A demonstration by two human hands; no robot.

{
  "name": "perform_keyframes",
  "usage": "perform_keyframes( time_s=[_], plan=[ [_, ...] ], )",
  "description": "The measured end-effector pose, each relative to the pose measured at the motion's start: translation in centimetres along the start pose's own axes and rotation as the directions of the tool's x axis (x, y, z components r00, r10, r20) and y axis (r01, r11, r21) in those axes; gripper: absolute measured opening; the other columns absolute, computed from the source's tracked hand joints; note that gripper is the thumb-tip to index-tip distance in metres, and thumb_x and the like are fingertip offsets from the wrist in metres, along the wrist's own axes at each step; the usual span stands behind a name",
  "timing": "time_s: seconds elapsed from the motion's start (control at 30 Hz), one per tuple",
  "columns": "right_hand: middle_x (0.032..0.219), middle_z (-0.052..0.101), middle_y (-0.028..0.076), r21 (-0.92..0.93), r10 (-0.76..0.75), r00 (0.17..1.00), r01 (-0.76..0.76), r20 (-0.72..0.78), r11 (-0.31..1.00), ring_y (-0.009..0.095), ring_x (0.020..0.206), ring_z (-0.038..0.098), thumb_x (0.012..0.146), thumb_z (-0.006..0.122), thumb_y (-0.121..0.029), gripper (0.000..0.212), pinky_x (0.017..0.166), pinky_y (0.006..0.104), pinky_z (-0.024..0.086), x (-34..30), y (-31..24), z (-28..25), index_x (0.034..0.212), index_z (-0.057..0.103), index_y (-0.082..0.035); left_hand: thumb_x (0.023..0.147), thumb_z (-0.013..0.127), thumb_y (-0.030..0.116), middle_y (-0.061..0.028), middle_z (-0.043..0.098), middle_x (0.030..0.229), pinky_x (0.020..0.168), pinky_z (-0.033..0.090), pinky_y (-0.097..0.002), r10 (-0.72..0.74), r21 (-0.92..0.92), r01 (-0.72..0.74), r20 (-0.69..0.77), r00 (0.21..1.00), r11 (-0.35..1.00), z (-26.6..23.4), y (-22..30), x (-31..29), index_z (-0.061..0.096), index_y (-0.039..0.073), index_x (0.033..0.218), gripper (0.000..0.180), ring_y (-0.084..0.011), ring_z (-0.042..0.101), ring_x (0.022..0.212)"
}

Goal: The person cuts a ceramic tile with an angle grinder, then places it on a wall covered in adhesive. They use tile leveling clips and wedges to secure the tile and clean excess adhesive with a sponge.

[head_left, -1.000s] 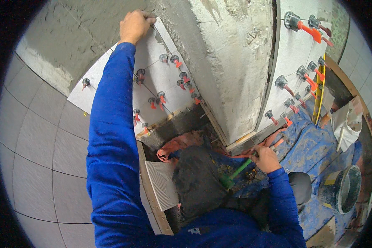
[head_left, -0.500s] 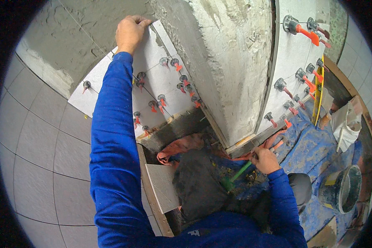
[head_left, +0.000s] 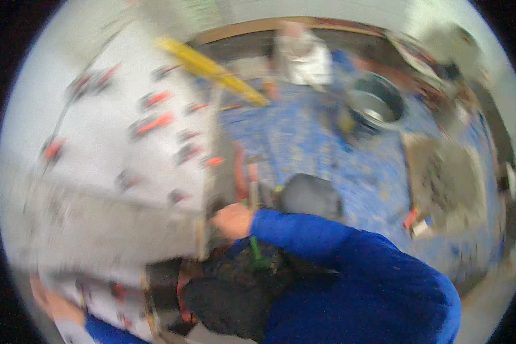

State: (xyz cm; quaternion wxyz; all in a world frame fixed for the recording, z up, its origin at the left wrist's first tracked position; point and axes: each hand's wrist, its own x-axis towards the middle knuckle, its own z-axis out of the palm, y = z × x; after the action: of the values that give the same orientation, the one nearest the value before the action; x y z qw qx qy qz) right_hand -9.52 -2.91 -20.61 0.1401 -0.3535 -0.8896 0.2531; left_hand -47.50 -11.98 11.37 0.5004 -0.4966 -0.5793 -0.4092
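Note:
The whole view is blurred. My right hand [head_left: 233,221] is closed near the bottom corner of the white tiled wall, around the shaft of a green tool [head_left: 258,255] whose wider end hangs below it; its kind is unclear. At the lower left my left hand [head_left: 54,301] lies against a lower white tile panel [head_left: 100,289]; its fingers are smeared. Black and red levelling clips [head_left: 155,123] stick out of the white tiles [head_left: 97,137] above. A raw grey cement strip [head_left: 109,223] runs between the two tiled faces.
A blue dirty sheet [head_left: 304,132] covers the floor. On it stand a dark bucket [head_left: 378,103] and a mortar-smeared board [head_left: 447,183]. A yellow spirit level [head_left: 212,71] leans at the wall. Behind is a white bag [head_left: 304,57]. My dark knee [head_left: 311,198] is bent nearby.
My view has swung to the right, so the bucket, board and sheet sit more centrally. My left hand, earlier at a tile's top edge, now shows at the lower left. The right hand stays with the green tool.

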Motion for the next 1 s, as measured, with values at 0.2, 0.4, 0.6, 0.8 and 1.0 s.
perform_keyframes(
  time_s=[0.2,0.4,0.6,0.8,1.0],
  plan=[
    [0.088,0.069,0.02,0.188,0.037,0.828,0.084,-0.559,0.979,0.043,0.082,0.069,0.085,0.068,-0.019,0.016,0.073,0.0522,0.055,-2.1,2.4,-7.2,0.092,0.067,-0.004,0.104,0.064,0.026,-0.0178,0.07,0.092,0.079,0.052,-0.0423,-0.331,-0.095,0.328,-0.013,0.944,0.94,-3.3,6.0,-9.8,0.073,-0.005,0.101,0.032,-0.0272,0.064,0.087],
    [0.081,0.074,0.008,0.48,0.499,0.275,-0.139,-0.822,0.866,0.013,0.071,0.069,0.092,0.072,-0.019,0.02,0.067,0.0308,0.056,-14.7,21.1,-17.4,0.1,0.075,-0.002,0.108,0.058,0.03,-0.0222,0.071,0.116,0.088,0.052,-0.0444,-0.329,-0.024,0.336,0.139,0.934,0.942,-8.0,7.9,-15.6,0.07,-0.006,0.118,0.039,-0.0357,0.066,0.097],
    [0.107,0.074,0.022,0.387,0.752,0.057,-0.83,-0.657,0.401,0.04,0.104,0.071,0.084,0.069,-0.034,0.036,0.093,0.0488,0.055,-27.7,45.1,-22.4,0.107,0.076,-0.008,0.106,0.054,0.039,-0.0194,0.068,0.124,0.09,0.049,-0.0465,-0.292,0.113,0.274,0.207,0.934,0.955,-9.7,8.8,-19.3,0.064,0.003,0.132,0.045,-0.034,0.062,0.104],
    [0.125,0.071,0.02,-0.172,0.876,0.482,-0.864,-0.011,0.474,0.038,0.116,0.067,0.09,0.061,-0.037,0.045,0.099,0.0475,0.052,-31.1,60.3,-17.5,0.124,0.073,-0.01,0.099,0.053,0.059,-0.0104,0.063,0.132,0.1,0.04,-0.0501,-0.737,-0.318,0.755,0.203,0.645,0.573,-6.9,8.8,-18.7,0.059,0.019,0.14,0.058,-0.0299,0.053,0.121],
    [0.143,0.064,0.011,-0.32,0.795,0.414,-0.755,0.443,0.572,0.035,0.129,0.06,0.092,0.055,-0.046,0.057,0.109,0.0462,0.046,-32.2,65.4,-15.5,0.139,0.065,-0.015,0.097,0.052,0.063,-0.0054,0.064,0.128,0.097,0.042,-0.0492,-0.856,-0.433,0.793,0.087,0.51,0.429,-3.8,10.7,-18.3,0.061,0.026,0.136,0.055,-0.0269,0.055,0.116]
  ],
)
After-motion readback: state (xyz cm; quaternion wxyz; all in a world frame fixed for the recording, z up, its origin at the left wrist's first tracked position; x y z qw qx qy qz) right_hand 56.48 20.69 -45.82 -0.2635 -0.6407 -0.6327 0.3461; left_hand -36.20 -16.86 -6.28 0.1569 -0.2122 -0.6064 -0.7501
